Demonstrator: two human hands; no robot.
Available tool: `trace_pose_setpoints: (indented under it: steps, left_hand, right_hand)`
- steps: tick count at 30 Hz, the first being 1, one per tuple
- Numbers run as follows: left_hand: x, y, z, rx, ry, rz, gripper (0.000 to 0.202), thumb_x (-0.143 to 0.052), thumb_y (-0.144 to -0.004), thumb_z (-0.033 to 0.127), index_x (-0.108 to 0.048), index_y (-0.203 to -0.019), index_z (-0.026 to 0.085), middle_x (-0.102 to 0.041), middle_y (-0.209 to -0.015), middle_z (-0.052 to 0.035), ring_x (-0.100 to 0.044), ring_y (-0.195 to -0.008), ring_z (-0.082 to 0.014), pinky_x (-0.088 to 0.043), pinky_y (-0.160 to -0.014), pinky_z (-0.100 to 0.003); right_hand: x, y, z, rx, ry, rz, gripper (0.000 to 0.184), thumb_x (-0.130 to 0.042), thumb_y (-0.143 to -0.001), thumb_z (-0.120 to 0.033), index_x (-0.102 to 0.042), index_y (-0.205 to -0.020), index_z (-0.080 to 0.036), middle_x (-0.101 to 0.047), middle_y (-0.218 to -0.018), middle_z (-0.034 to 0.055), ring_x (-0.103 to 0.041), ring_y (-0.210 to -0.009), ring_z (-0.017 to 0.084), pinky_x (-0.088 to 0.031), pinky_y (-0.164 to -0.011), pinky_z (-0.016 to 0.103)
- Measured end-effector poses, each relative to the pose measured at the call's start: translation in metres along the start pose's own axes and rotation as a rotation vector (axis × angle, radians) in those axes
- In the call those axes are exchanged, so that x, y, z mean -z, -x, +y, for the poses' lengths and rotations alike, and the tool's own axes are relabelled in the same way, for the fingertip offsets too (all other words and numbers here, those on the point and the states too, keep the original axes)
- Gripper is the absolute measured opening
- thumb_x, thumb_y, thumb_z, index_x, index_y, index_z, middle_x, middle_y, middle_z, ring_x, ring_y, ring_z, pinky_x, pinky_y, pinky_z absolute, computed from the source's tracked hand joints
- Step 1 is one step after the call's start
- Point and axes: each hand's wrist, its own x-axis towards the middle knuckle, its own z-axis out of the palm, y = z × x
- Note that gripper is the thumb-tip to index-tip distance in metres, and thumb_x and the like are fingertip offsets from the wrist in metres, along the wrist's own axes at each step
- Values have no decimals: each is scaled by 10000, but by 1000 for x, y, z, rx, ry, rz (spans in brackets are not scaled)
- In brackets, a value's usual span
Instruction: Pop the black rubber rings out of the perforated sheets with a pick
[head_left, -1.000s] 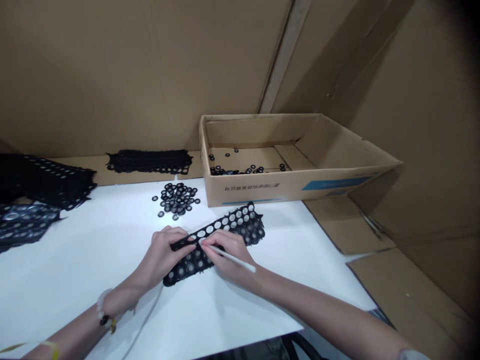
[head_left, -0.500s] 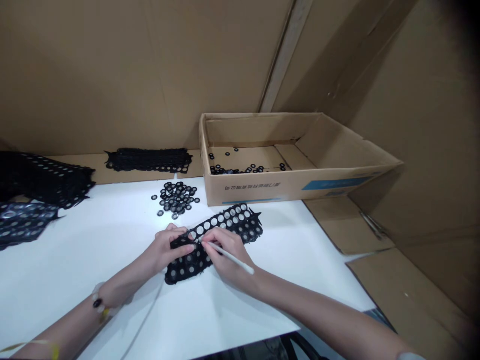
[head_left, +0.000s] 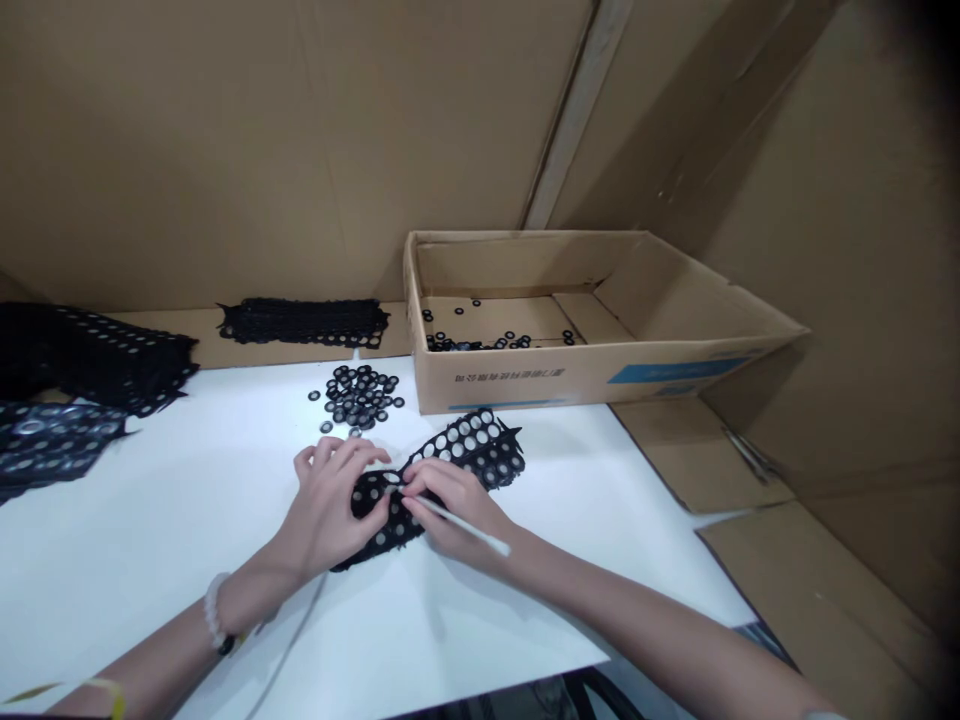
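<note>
A black sheet with rows of round holes (head_left: 484, 455) lies slantwise on the white table in front of me. My left hand (head_left: 326, 505) grips its left part, the thumb on the near side and the fingers curled over the far edge, where the sheet bends up a little. My right hand (head_left: 457, 510) pinches a thin white pen-like stick (head_left: 476, 535). The stick's tip meets the sheet close to my left thumb; my fingers partly hide that spot. Just beyond my left hand is a pile of small black rings (head_left: 360, 395).
A shallow cardboard box (head_left: 517, 375) with more black rings stands behind the sheet. A stack of black sheets (head_left: 307, 322) lies left of it, and other black perforated sheets (head_left: 135, 365) are at the far left. Metal tweezers (head_left: 748, 452) rest on cardboard at the right.
My left hand has rolled over, its fingers now raised and arched across the sheet's far edge, and the sheet's left part has bent. My right hand with the stick has hardly moved.
</note>
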Motion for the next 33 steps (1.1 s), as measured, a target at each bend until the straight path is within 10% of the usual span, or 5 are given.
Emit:
trace_pose_setpoints:
  steps: [3,10,17,26,33]
  left_hand:
    - [1,2,-2,-46,-101,126,192,-553,-782,320,-538,-919,188,-562,-1038,-86,-419,-979,-276,-294,-835,-433]
    - [5,-2,0,23,229,-158,297,-415,-910,324,-513,-664,191,-542,-774,-27,-416,-851,-224,-287,-793,-398]
    - [15,-24,-50,370,346,135,321,-399,-873,383,-425,-616,193,-502,-742,-25,-416,-847,-234,-312,-790,-381]
    - [8,-34,-91,419,-79,73,278,-405,-919,404,-610,-927,217,-606,-1107,-77,-367,-997,-295,-276,-863,-471]
    - [12,-24,-59,215,332,-62,379,-441,-912,442,-511,-1243,272,-528,-1239,-54,-387,-1129,-250,-349,-972,-413]
  right_hand:
    - [0,0,-1,6,3,-1,78,-552,-843,-128,-561,-851,-205,-624,-932,56,-616,-868,163,-490,-786,271]
    - [6,-4,-9,-143,-40,1,106,-535,-842,-126,-543,-770,-204,-624,-822,20,-599,-751,150,-469,-717,263]
    - [12,-9,-13,-340,-81,9,143,-542,-824,-152,-534,-688,-194,-626,-718,2,-573,-648,146,-426,-609,249]
    - [9,-6,-14,-313,-112,20,125,-552,-826,-181,-555,-702,-192,-640,-748,16,-583,-654,149,-436,-621,259]
    - [12,-7,-15,-225,-145,38,124,-559,-823,-176,-550,-701,-194,-645,-764,23,-606,-680,152,-453,-648,269]
